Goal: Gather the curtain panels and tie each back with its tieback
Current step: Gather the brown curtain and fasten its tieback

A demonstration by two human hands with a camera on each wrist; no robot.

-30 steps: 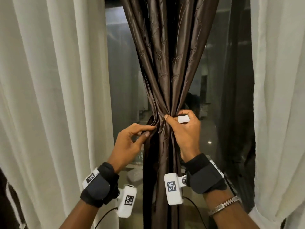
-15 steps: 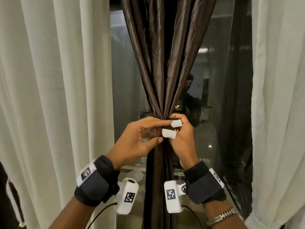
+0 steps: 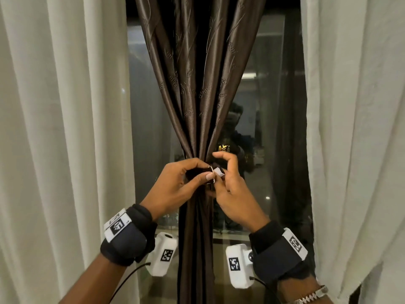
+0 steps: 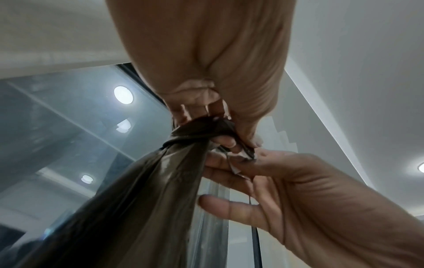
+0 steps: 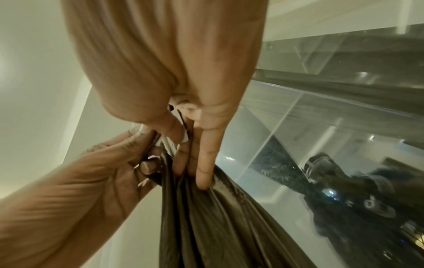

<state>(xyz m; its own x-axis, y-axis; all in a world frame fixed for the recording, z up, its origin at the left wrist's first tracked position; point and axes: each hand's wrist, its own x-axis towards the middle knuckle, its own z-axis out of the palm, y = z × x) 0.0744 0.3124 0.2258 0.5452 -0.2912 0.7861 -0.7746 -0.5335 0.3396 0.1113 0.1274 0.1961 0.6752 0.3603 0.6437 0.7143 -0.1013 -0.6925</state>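
A brown patterned curtain panel [image 3: 197, 84] hangs in the middle, gathered tight at waist height. A dark tieback [image 4: 201, 128] circles that waist; its white tab end [image 3: 219, 172] and a small metal ring [image 3: 210, 170] meet at the front. My left hand [image 3: 208, 174] pinches the ring end between thumb and forefinger. My right hand [image 3: 219, 167] pinches the white tab [image 5: 186, 137] with its thumb, forefinger raised and curled, other fingers [image 5: 203, 163] lying on the curtain folds [image 5: 218, 226]. In the left wrist view, my right hand [image 4: 275, 181] comes in from the lower right.
Off-white curtains hang on the left [image 3: 65, 128] and right [image 3: 355, 128] of the brown panel. Behind it is a dark glass pane [image 3: 149, 128] with a person's reflection [image 3: 236, 132]. A low ledge [image 3: 230, 235] runs below the hands.
My left hand came from the curtain's left side to the front and took hold of the tieback's other end. Both ends now meet at the front; the right forefinger has lifted.
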